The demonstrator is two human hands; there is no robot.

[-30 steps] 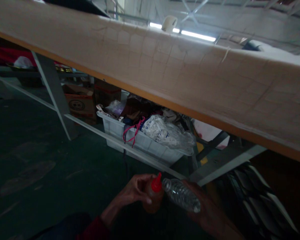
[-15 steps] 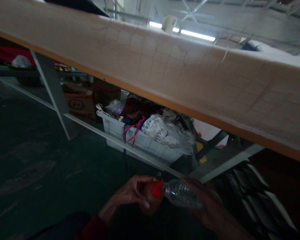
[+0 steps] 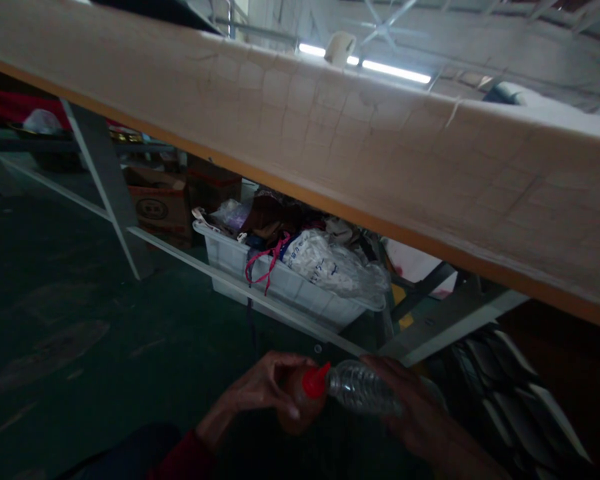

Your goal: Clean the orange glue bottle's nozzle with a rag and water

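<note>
My left hand (image 3: 263, 385) is closed around a squeeze bottle (image 3: 300, 407) with brownish contents and a red nozzle cap (image 3: 315, 381). The bottle leans slightly, its red tip pointing up and to the right. In my right hand (image 3: 410, 407) is a clear ribbed plastic bottle (image 3: 357, 387), held on its side with its uncapped neck toward the red cap. Neck and cap are very close together; whether they touch I cannot tell. Dim light hides the fingers on the far side of the clear bottle.
Above my hands runs a table edge (image 3: 300, 120) with a pale, creased covering. Under it stand a grey plastic bin (image 3: 280, 280) full of bags and cloth, and a cardboard box (image 3: 160, 210). A metal crossbar (image 3: 205, 267) spans the legs. Dark stacked items (image 3: 520, 393) lie at right.
Almost nothing differs. The red cap has shifted very slightly to the right and down; both hands keep their hold on the bottles.
</note>
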